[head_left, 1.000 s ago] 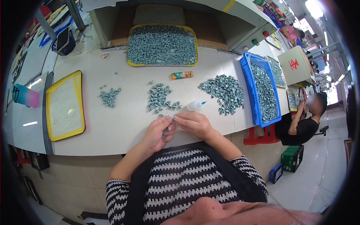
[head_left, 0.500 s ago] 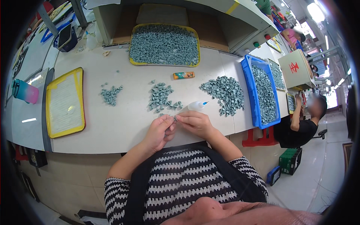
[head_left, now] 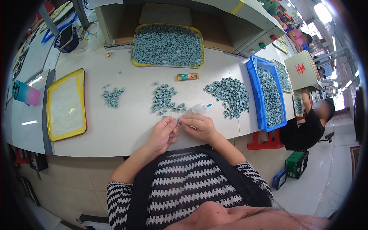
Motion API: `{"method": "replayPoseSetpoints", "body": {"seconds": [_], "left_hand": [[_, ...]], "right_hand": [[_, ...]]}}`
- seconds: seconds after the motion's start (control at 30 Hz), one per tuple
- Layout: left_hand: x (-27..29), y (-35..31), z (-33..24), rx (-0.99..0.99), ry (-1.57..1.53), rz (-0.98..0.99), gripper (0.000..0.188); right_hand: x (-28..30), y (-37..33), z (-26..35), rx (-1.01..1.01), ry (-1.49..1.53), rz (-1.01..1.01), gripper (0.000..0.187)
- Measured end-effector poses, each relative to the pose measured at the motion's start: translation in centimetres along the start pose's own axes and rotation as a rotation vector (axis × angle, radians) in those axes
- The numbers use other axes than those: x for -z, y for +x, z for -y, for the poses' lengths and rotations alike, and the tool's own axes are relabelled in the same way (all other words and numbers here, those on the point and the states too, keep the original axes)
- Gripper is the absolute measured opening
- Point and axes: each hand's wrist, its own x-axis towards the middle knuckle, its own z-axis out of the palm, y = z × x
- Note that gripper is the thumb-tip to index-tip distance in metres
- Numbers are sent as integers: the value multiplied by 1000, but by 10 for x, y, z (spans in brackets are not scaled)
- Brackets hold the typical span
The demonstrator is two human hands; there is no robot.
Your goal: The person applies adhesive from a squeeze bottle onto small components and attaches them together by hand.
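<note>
Head view: both hands have stayed together at the table's point(head_left: 126, 130) near edge over the last second, the work unchanged. Left hand point(head_left: 163, 134) and right hand point(head_left: 197, 126) pinch one small grey-green piece point(head_left: 179, 121) between fingertips, near the glue bottle point(head_left: 200, 108) and middle pile point(head_left: 165, 99).

A small grey-green piece point(head_left: 179, 121) pinched between the left hand point(head_left: 163, 132) and right hand point(head_left: 199, 126) is mostly hidden by fingertips, its shape too small to tell. The tabletop point(head_left: 126, 126) runs out of view at its left end.
</note>
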Motion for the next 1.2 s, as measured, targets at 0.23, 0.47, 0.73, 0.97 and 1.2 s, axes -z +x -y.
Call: {"method": "replayPoseSetpoints", "body": {"seconds": [0.23, 0.47, 0.73, 0.97, 1.2], "left_hand": [[2, 0, 2, -116, 62, 25, 10], [-1, -3, 4, -172, 175, -31, 10], [1, 3, -4, -127, -152, -142, 16], [-6, 2, -6, -72, -153, -95, 11], [-5, -1, -1, 62, -28, 18, 9]], "right_hand": [[-1, 2, 1, -44, -5, -28, 26], [-4, 1, 2, -47, 32, -51, 25], [3, -6, 14, -44, -70, -134, 26], [17, -23, -9, -68, -234, -627, 46], [11, -11, -16, -462, -112, -316, 46]]}}
